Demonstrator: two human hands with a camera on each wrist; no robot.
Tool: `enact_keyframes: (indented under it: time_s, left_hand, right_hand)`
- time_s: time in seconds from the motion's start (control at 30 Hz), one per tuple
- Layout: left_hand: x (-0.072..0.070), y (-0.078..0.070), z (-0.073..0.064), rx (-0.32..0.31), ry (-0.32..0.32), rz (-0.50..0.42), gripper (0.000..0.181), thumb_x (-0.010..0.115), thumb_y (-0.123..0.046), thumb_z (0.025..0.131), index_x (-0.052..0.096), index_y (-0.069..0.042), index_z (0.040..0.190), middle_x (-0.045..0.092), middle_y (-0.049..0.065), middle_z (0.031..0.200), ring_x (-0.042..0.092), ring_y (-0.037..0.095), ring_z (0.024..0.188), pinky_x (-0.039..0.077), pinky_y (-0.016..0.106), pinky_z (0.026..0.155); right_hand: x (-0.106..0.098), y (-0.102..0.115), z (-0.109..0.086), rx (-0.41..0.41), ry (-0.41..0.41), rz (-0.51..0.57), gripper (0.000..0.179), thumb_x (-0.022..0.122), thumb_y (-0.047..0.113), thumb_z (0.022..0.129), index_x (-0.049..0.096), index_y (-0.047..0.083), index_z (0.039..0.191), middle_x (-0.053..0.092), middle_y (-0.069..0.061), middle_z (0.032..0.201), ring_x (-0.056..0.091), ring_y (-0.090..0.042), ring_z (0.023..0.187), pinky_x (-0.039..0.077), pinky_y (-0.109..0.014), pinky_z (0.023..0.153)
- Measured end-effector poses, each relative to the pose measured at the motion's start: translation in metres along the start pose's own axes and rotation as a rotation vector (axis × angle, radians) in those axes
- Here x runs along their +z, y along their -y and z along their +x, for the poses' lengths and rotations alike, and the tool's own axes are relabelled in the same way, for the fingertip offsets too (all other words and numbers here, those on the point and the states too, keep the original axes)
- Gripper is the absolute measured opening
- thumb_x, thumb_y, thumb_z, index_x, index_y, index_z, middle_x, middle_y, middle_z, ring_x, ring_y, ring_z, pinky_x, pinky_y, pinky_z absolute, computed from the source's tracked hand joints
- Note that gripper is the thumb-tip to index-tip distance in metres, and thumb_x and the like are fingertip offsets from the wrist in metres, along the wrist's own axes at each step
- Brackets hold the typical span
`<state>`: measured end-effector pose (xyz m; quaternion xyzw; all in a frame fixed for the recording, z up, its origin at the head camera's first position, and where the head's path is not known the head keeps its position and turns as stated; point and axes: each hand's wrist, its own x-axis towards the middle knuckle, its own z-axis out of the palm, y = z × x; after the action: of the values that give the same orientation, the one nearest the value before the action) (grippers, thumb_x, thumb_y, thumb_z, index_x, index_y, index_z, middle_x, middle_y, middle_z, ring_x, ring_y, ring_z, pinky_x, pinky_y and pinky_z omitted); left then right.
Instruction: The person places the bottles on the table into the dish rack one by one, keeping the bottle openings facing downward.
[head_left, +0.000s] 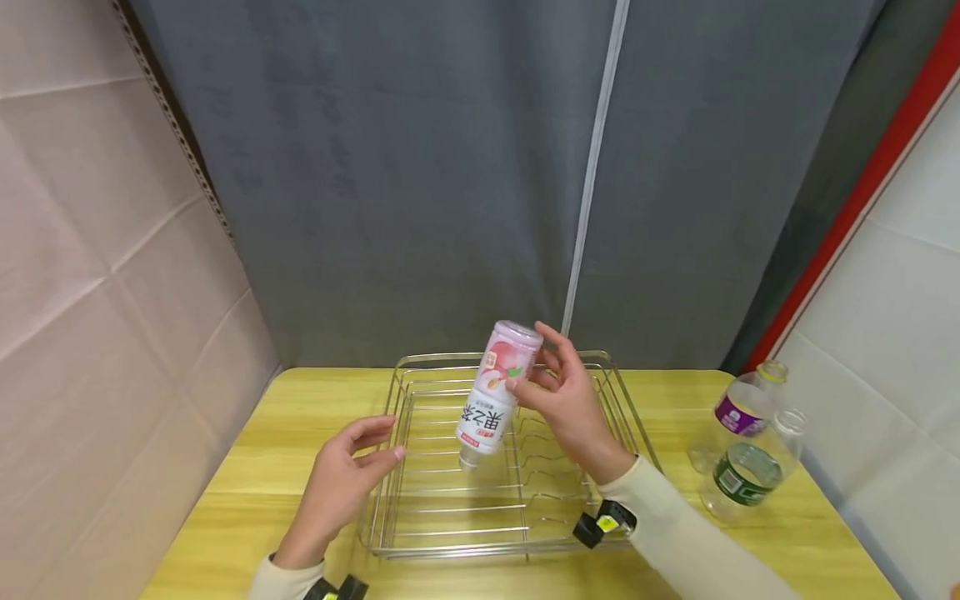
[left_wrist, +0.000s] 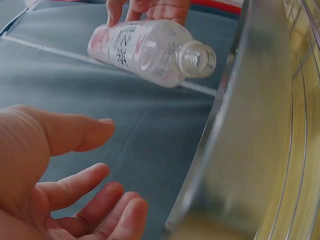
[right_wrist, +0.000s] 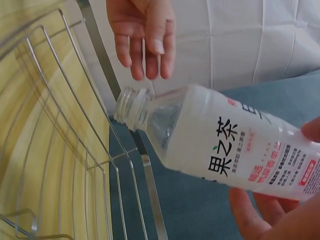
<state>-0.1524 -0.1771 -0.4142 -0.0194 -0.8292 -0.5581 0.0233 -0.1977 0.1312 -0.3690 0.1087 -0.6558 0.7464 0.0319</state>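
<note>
A plastic drink bottle (head_left: 491, 392) with a pink and white label hangs tilted, mouth down, over a wire rack (head_left: 450, 510). My right hand (head_left: 562, 396) grips it near its base, thumb on the label and fingers behind. The bottle's open neck (left_wrist: 197, 59) is uncapped in the left wrist view, and the bottle looks hollow there. At the rack's left side my left hand (head_left: 345, 471) holds nothing, its fingers relaxed and thumb apart. In the right wrist view the left hand (right_wrist: 145, 37) appears beyond the bottle's neck.
Two clear bottles stand uncapped at the table's right, one with a purple label (head_left: 738, 417), one with a green label (head_left: 738, 483). The rack rests on a wood-grain table (head_left: 232, 508). A grey curtain (head_left: 420, 183) hangs behind, with pale cloth walls (head_left: 112, 333) at the sides.
</note>
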Motion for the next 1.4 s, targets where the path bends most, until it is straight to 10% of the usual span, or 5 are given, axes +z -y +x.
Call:
enact_keyframes:
  time_s: [0.3, 0.77, 1.4]
  left_hand:
    - [-0.016, 0.018, 0.002, -0.06, 0.032, 0.18, 0.061, 0.077, -0.021, 0.098, 0.054, -0.01, 0.153, 0.054, 0.013, 0.157, 0.055, 0.036, 0.14, 0.056, 0.053, 0.11]
    - [-0.021, 0.039, 0.007, -0.117, 0.145, 0.007, 0.059, 0.066, -0.001, 0.101, 0.047, -0.003, 0.157, 0.045, 0.021, 0.163, 0.052, 0.045, 0.141, 0.065, 0.033, 0.09]
    - [-0.024, 0.045, 0.014, -0.157, 0.155, -0.116, 0.057, 0.057, 0.006, 0.102, 0.045, -0.002, 0.157, 0.045, 0.031, 0.159, 0.059, 0.045, 0.136, 0.065, 0.043, 0.095]
  right_hand:
    - [0.011, -0.007, 0.029, -0.052, 0.118, 0.016, 0.084, 0.074, -0.005, 0.09, 0.036, 0.021, 0.161, 0.055, -0.022, 0.147, 0.066, -0.026, 0.115, 0.067, -0.041, 0.086]
    - [0.036, -0.04, 0.07, -0.015, 0.222, -0.058, 0.082, 0.078, 0.001, 0.091, 0.04, 0.024, 0.16, 0.058, -0.019, 0.143, 0.069, -0.028, 0.112, 0.067, -0.043, 0.086]
    - [0.079, -0.085, 0.111, 0.05, 0.222, -0.068, 0.083, 0.08, 0.001, 0.091, 0.041, 0.022, 0.16, 0.058, -0.02, 0.137, 0.071, -0.028, 0.107, 0.067, -0.041, 0.081]
